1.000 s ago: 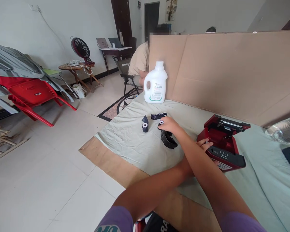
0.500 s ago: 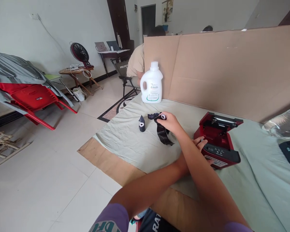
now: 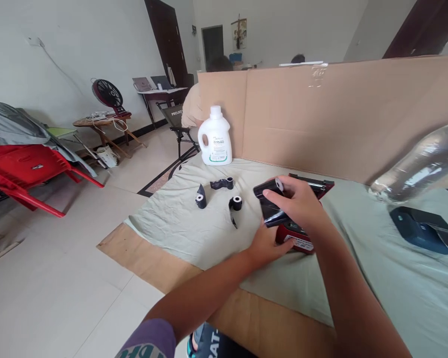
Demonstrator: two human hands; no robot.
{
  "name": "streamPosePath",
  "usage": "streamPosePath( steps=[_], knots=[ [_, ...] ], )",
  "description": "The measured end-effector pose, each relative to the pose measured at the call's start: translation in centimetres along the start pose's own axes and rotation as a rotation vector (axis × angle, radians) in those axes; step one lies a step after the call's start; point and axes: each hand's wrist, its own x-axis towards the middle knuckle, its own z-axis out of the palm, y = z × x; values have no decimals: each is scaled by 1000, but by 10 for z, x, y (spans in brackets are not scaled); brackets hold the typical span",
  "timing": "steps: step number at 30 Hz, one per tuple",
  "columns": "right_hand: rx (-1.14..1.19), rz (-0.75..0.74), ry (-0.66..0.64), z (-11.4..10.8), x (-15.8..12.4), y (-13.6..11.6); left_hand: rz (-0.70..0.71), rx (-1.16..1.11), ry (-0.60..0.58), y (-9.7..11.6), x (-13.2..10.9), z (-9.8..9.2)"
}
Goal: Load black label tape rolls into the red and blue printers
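My right hand [image 3: 300, 201] is closed around a black roll with a white core [image 3: 272, 201], its black strip hanging down. It holds the roll just above and in front of the red printer [image 3: 302, 243], whose lid stands raised behind my hand. My left hand [image 3: 267, 243] grips the printer's near left side, thumb along its front. Much of the printer is hidden by my hands and the roll. Three small black rolls with white cores lie left of it on the cloth: one at left [image 3: 200, 201], one farther back [image 3: 229, 183], and one nearer the printer [image 3: 236, 202].
A white jug [image 3: 216, 141] stands at the back of the pale green cloth [image 3: 179, 223], before a cardboard panel [image 3: 302, 114]. Right of the printer lie a dark blue device [image 3: 421, 231] and a clear plastic-wrapped bundle [image 3: 418, 166]. A person [image 3: 192, 107] sits behind the panel.
My right hand has moved from the loose rolls to the right, over the printer, carrying a black roll. My left hand stays on the printer. The view has shifted to the right.
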Motion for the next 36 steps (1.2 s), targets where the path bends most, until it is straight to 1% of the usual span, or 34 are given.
streamPosePath(
  steps=[2, 3, 5, 7, 9, 12, 14, 17, 19, 20, 22, 24, 26, 28, 30, 32, 34, 36],
  knots=[
    [-96, 17, 62, -29, -11, 3, 80, 42, 52, 2, 0, 0],
    [-117, 40, 64, -42, -15, 7, 108, 53, 67, 3, 0, 1],
    [-136, 102, 12, -62, -18, 16, 133, 48, 91, 2, 0, 2],
    [-191, 154, -42, -76, -18, 25, 132, 37, 130, 1, -1, 3],
    [-260, 162, -49, -83, -16, 31, 122, 31, 167, -1, -2, 4],
    [-397, 80, 36, -88, -14, 38, 108, 30, 183, -3, -4, 5],
    [-430, 35, 66, -91, -14, 41, 112, 30, 188, -3, -4, 7],
    [-283, 45, 22, -96, -15, 42, 125, 31, 259, 5, 3, 5],
    [-136, 67, -25, -98, -17, 40, 131, -7, 316, 17, 15, 0],
    [-72, 79, -43, -99, -18, 39, 132, -50, 315, 24, 24, -5],
    [35, 120, -50, -100, -18, 37, 110, -160, 242, 40, 44, -16],
    [116, 187, -25, -98, -17, 36, 45, -239, 143, 55, 66, -27],
    [173, 257, -5, -97, -15, 38, -29, -271, 98, 66, 86, -35],
    [179, 283, -11, -97, -13, 41, -87, -293, 80, 72, 99, -37],
    [77, 246, -22, -99, -13, 45, -122, -298, 67, 74, 105, -36],
    [-119, 176, -35, -102, -12, 49, -165, -279, 43, 74, 105, -34],
    [-312, 135, -54, -105, -11, 54, -255, -253, -20, 75, 98, -32],
    [-450, 137, -54, -106, -10, 60, -361, -241, -98, 78, 85, -30]
  ],
)
